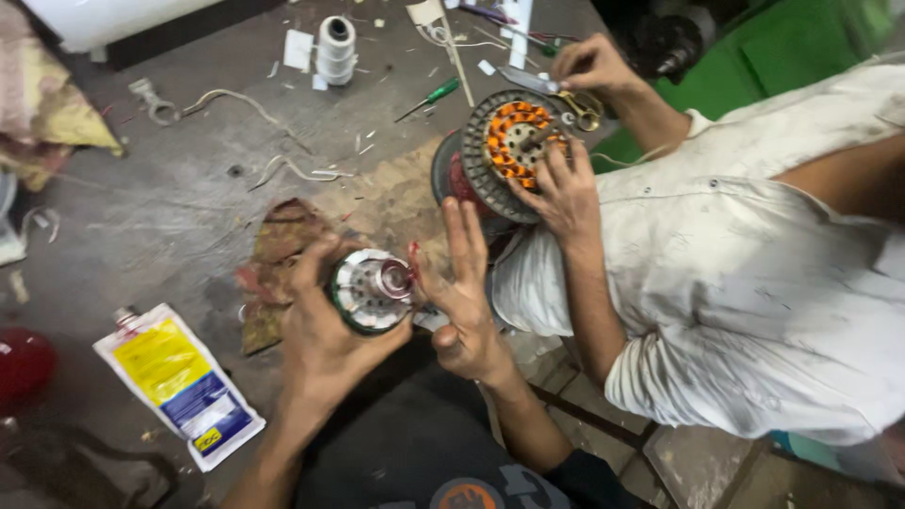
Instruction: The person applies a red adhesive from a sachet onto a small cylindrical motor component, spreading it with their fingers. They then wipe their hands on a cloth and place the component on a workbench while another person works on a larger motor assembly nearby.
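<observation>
My left hand (316, 330) grips a round metal motor part (370, 290) with a shiny hub and a green rim, holding it from below and behind. My right hand (462, 292) is beside it on the right, fingers spread upward, its thumb side touching the part's edge where there is a red smear. Across from me a co-worker in a white shirt holds a larger round stator with orange copper windings (514, 141) with one hand (564, 193) and scissors (556, 92) with the other hand (589, 64).
A white, yellow and blue pouch (179, 382) lies at the lower left. On the grey floor are a spool of white thread (336, 49), a green-handled screwdriver (431, 96), scraps of white cord (283, 170), a reddish cloth (283, 245) and a red object (24, 363).
</observation>
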